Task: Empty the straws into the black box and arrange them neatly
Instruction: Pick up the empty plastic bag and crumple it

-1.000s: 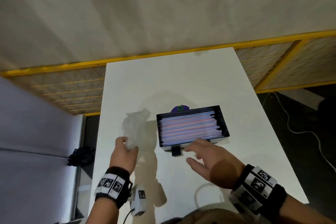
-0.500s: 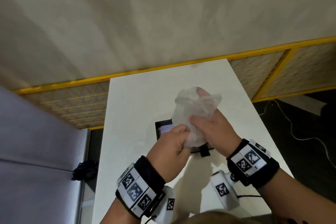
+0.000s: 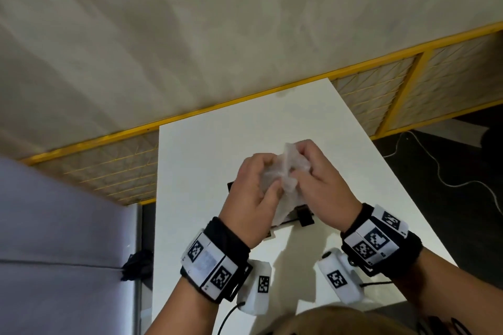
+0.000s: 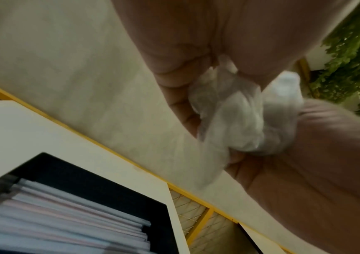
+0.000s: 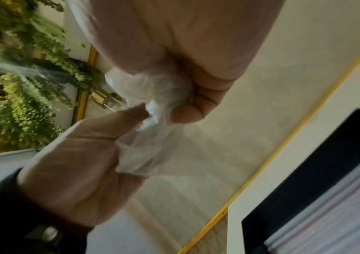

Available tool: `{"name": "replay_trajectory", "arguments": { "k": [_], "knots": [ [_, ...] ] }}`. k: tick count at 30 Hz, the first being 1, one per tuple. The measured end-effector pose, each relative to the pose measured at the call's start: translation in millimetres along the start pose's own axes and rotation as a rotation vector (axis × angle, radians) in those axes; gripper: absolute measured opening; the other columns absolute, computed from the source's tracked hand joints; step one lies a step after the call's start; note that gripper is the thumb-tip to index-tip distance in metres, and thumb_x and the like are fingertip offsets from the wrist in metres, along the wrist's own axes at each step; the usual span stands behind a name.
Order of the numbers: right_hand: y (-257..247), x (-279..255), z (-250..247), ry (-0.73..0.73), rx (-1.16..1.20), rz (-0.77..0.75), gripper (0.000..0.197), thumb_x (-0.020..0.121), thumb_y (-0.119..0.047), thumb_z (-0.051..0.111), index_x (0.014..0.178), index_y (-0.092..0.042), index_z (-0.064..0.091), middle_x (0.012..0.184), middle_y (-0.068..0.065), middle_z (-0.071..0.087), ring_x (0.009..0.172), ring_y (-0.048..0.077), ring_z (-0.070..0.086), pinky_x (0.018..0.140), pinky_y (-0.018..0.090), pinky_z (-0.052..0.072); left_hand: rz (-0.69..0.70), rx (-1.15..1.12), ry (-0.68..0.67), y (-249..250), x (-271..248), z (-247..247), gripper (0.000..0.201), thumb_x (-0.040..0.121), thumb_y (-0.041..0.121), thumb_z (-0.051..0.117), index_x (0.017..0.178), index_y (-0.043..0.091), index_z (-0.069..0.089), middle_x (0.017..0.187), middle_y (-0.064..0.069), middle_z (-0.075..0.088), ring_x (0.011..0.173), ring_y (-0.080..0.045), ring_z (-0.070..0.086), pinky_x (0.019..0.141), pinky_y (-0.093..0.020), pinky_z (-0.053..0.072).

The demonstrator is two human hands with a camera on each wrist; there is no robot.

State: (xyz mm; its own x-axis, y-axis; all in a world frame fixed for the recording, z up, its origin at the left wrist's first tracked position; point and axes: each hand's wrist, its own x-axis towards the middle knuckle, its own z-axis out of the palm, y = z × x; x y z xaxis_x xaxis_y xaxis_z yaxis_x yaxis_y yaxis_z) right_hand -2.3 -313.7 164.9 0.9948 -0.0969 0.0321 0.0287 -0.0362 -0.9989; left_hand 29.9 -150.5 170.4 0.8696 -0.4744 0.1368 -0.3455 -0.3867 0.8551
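Observation:
Both hands hold a crumpled clear plastic bag above the black box. My left hand grips the bag's left side with curled fingers. My right hand pinches its right side. In the left wrist view the bag is bunched between the two hands. The right wrist view shows the bag squeezed in the same way. The black box lies below on the white table, filled with straws laid side by side lengthwise. In the head view the hands hide most of the box.
The white table runs away from me to a yellow-framed mesh barrier. A grey surface lies to the left, and a dark bundle sits in the gap beside the table. A cable trails on the dark floor at right.
My left hand lifted the bag from the table's left side to over the box. My right hand left the box's front edge and joined it. Together they have crumpled the bag smaller.

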Motion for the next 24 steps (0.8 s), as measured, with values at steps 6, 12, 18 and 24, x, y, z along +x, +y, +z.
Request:
{"name": "replay_trajectory", "arguments": {
  "k": [6, 12, 18, 24],
  "knots": [
    [5.0, -16.5, -10.0, -0.135, -0.535, -0.372, 0.082, 0.095, -0.057, 0.059, 0.162, -0.033, 0.019, 0.165, -0.003, 0.019, 0.153, 0.018, 0.023, 0.119, 0.045, 0.034, -0.297, -0.381, 0.036, 12.5, 24.6, 13.6, 0.023, 0.094, 0.010, 0.047, 0.115, 0.015, 0.055, 0.106, -0.010, 0.070, 0.096, -0.023, 0.070, 0.082, -0.047, 0.060],
    [11.6, -17.3, -26.9, -0.175, -0.783, -0.473, 0.084, 0.093, -0.039, 0.072, 0.161, -0.021, 0.026, 0.168, 0.008, 0.018, 0.151, 0.028, 0.027, 0.115, 0.049, 0.038, -0.604, -0.669, -0.187, 29.7, 37.7, 28.8, 0.031, 0.092, 0.036, 0.053, 0.109, 0.013, 0.066, 0.100, -0.008, 0.072, 0.094, -0.013, 0.072, 0.086, -0.032, 0.056],
    [30.1, -15.0, -64.1, -0.079, -0.744, -0.392, 0.081, 0.081, 0.005, 0.072, 0.154, -0.012, 0.040, 0.142, 0.013, 0.045, 0.127, 0.031, 0.052, 0.096, 0.048, 0.053, -0.649, -0.896, -0.277, 38.2, 39.2, 56.7, 0.047, 0.092, 0.023, 0.047, 0.133, 0.001, 0.054, 0.120, -0.017, 0.057, 0.117, -0.033, 0.054, 0.109, -0.056, 0.037],
    [64.4, -26.8, -132.1, -0.084, -0.584, -0.077, 0.053, 0.095, -0.011, 0.062, 0.144, -0.021, 0.042, 0.123, 0.006, 0.060, 0.103, 0.027, 0.065, 0.084, 0.047, 0.056, -0.537, -0.456, -0.331, 41.6, 51.8, 108.7, 0.042, 0.093, 0.032, 0.057, 0.117, -0.002, 0.065, 0.104, -0.022, 0.068, 0.100, -0.037, 0.063, 0.105, -0.059, 0.045]
  ]
}}
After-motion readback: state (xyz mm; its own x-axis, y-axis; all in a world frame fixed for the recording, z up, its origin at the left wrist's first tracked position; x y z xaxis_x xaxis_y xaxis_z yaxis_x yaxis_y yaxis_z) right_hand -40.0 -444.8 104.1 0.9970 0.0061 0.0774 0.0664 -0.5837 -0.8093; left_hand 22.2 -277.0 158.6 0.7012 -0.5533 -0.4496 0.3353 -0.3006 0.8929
